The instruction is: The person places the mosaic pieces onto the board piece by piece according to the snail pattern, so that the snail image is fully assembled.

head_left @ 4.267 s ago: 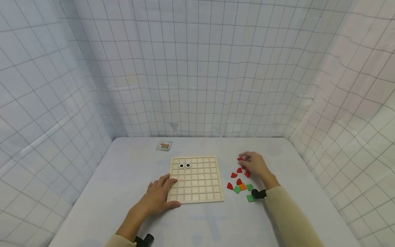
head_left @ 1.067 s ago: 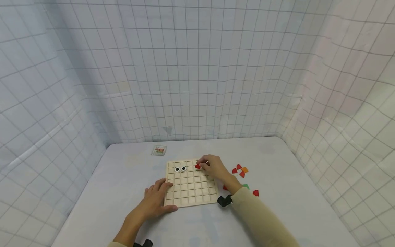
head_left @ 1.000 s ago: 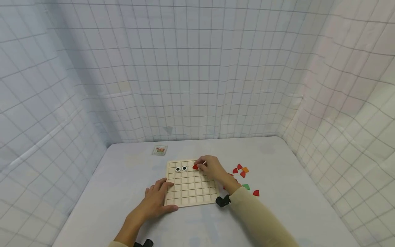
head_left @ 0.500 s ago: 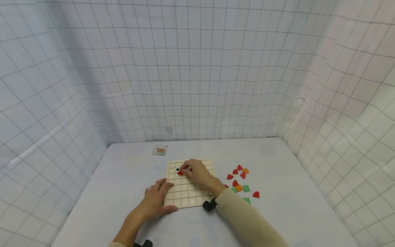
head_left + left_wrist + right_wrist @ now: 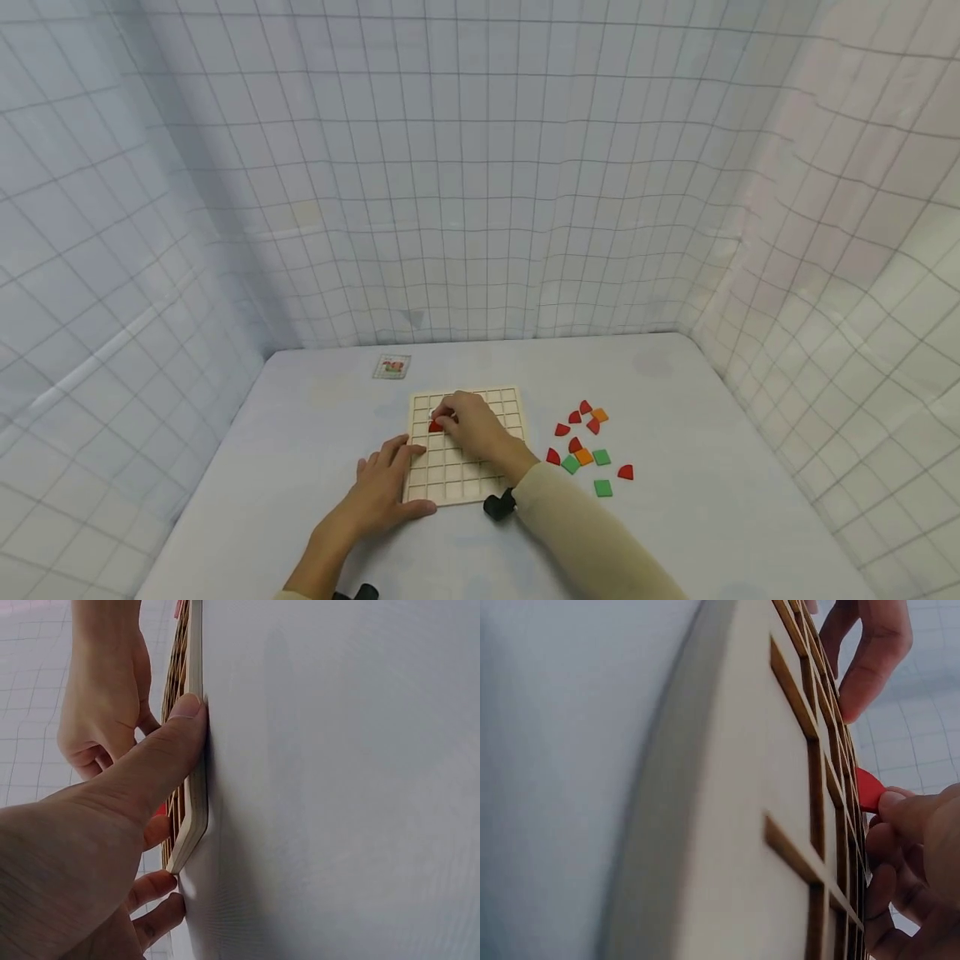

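Note:
My right hand (image 5: 471,423) pinches a red quarter-circle tile (image 5: 435,427) between thumb and fingertips over the upper left part of the gridded wooden board (image 5: 465,493). The right wrist view shows the red tile (image 5: 869,790) at the tips, right at the grid's surface. The hand hides most of the black-and-white eye tiles on the board. My left hand (image 5: 386,487) rests at the board's lower left corner, thumb along the front edge and index finger over the left rim. In the left wrist view the left thumb (image 5: 169,742) lies against the board's edge.
Right of the board lie several red quarter-circle tiles (image 5: 553,457), green square tiles (image 5: 603,488) and orange square tiles (image 5: 600,414). A small picture card (image 5: 392,367) lies behind the board to the left. Gridded white sheeting (image 5: 480,208) surrounds the white table (image 5: 690,533).
My right hand took a red tile from the loose pieces, carried it left over the board and lowered it just below the eye tiles. My left hand has stayed at the board's corner.

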